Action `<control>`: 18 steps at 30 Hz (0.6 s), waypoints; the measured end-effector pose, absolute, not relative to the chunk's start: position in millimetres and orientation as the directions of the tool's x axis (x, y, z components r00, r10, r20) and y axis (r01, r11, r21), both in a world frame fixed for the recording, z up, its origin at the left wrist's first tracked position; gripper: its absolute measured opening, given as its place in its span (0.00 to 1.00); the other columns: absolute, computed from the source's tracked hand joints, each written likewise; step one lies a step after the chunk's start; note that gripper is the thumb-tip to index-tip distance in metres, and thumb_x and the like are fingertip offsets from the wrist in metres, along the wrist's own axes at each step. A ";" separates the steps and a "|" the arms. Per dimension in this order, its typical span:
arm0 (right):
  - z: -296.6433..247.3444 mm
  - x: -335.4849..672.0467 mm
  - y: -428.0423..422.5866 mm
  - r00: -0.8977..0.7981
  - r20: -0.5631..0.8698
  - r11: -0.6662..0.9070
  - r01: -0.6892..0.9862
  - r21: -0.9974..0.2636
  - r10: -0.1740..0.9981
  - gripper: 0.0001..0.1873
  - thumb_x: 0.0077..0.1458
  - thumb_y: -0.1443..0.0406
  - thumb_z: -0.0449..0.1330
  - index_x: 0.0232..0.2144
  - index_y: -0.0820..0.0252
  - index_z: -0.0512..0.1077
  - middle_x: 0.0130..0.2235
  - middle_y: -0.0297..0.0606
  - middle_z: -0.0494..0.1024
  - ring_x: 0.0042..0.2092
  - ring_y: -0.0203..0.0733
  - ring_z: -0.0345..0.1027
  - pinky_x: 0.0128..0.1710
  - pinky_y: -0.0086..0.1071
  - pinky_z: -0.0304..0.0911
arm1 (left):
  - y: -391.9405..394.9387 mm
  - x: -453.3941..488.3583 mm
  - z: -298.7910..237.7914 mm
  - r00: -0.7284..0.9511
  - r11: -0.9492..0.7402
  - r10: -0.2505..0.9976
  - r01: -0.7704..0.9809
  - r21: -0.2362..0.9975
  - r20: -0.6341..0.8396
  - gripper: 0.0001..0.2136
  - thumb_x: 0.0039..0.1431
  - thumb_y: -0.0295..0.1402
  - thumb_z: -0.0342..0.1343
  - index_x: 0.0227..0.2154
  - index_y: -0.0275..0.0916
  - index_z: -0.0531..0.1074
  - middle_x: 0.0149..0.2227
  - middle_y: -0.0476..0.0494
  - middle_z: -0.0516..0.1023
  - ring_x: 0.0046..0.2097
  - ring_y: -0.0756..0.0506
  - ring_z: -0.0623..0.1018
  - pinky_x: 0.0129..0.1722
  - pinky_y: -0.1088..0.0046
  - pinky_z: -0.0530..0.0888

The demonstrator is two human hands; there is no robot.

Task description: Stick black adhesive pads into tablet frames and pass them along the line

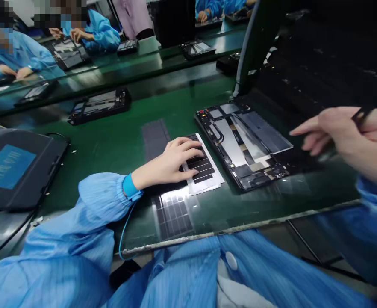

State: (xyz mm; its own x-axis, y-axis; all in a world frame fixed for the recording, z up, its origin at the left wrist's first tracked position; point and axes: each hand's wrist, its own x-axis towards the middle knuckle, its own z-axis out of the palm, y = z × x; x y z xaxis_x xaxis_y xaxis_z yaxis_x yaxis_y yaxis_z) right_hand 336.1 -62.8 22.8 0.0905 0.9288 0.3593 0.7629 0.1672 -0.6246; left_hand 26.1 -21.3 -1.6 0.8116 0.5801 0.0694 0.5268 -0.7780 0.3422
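Head view: looking down over a green counter (105, 147), with clock directions read as in the picture, 12 at top.
Left hand (171, 163): opened, palm down, with fingers spread and resting on the white strip sheet (205, 166); wearing a blue wrist band (129, 186) with a cord.
Strip sheet: lying on the counter, partly under the left fingers, with rows of dark strips; at 8 o'clock from the opened device (244, 143) and near to it.
Opened device: lying flat at 3 o'clock from the left hand, inner parts and ribbons exposed.
Right hand (351, 139): at 3 o'clock from the device, index finger stretched, other fingers curled; because of blur, cannot tell if gripping something.
Other sheets: one dark (155, 137) at 11 o'clock from the left hand, one clear with dark rectangles (175, 217) at 6 o'clock.
Second device (98, 105): at 10 o'clock from the left hand.
Dark case (7, 167): at 9 o'clock, bearing a blue label.
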 end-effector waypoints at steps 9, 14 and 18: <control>2.2 253.4 -52.6 -0.651 0.229 0.601 0.431 -0.673 0.724 0.07 0.54 0.63 0.58 0.32 0.62 0.71 0.30 0.34 0.74 0.29 0.31 0.67 0.28 0.25 0.61 | -19.1 34.8 -16.0 0.880 -0.781 0.469 0.374 0.500 0.075 0.15 0.56 0.42 0.54 0.43 0.41 0.71 0.53 0.43 0.68 0.56 0.41 0.62 0.57 0.60 0.57; -5.0 255.4 -53.2 -0.620 0.297 0.631 0.429 -0.646 0.726 0.05 0.53 0.66 0.58 0.32 0.63 0.70 0.31 0.36 0.74 0.31 0.31 0.68 0.27 0.24 0.61 | -17.0 34.6 -13.3 0.873 -0.753 0.486 0.393 0.528 0.042 0.15 0.55 0.42 0.55 0.42 0.41 0.71 0.54 0.43 0.67 0.56 0.40 0.61 0.57 0.60 0.57; -2.2 249.7 -52.6 -0.604 0.311 0.636 0.448 -0.628 0.734 0.04 0.52 0.66 0.59 0.29 0.63 0.70 0.29 0.35 0.73 0.28 0.31 0.67 0.26 0.25 0.61 | -15.2 35.6 -15.1 0.881 -0.754 0.472 0.379 0.537 0.041 0.15 0.54 0.44 0.55 0.41 0.41 0.71 0.53 0.43 0.68 0.56 0.40 0.61 0.57 0.60 0.57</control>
State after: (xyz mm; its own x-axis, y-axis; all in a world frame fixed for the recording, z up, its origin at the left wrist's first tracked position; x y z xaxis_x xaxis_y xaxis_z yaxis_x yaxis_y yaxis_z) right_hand 249.7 -52.6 -2.2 -0.6043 0.7335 0.3110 0.4484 0.6358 -0.6282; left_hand 35.6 -15.2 -15.1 0.8808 0.4716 0.0409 0.3786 -0.7538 0.5371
